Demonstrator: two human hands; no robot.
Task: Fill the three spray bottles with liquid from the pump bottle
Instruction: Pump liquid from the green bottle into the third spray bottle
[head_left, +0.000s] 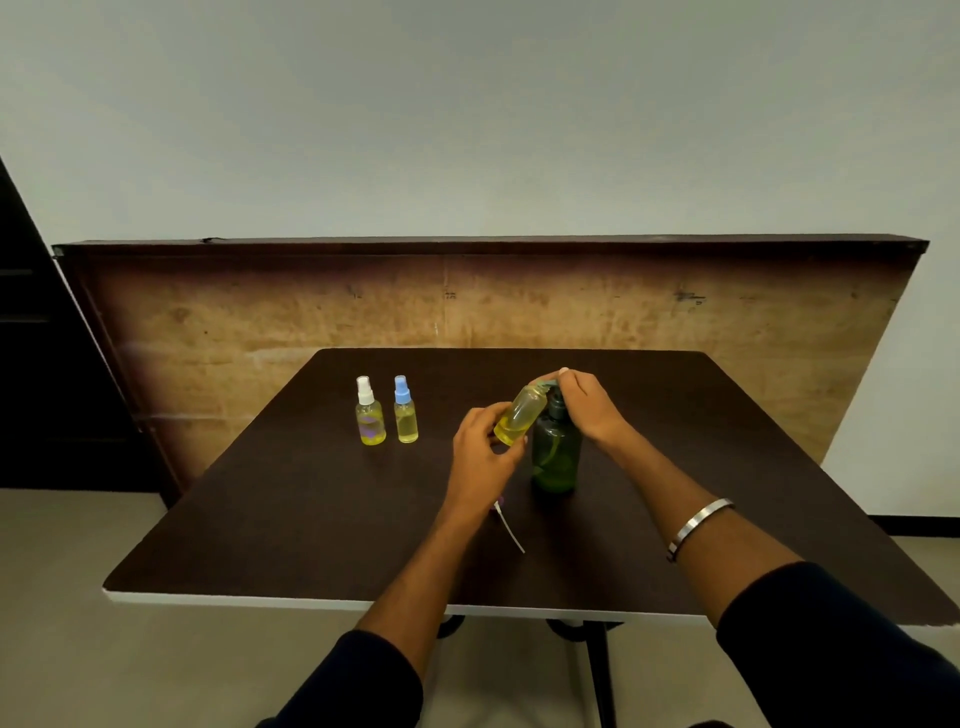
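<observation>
Third bottle at the spout — two already filled

The left hand (480, 457) grips the small clear yellow-filled spray bottle (521, 414), tilted, mouth up-right against the dark green pump bottle (557, 452) on the table (291, 499); the right hand (587, 405) presses the pump head.

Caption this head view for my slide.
Left hand tilts third spray bottle under green pump bottle as right hand presses pump.

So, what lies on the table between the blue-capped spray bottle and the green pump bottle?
In the head view, the left hand is there, gripping the tilted open bottle. Otherwise the table between the blue-capped spray bottle and the green pump bottle is bare.
</observation>
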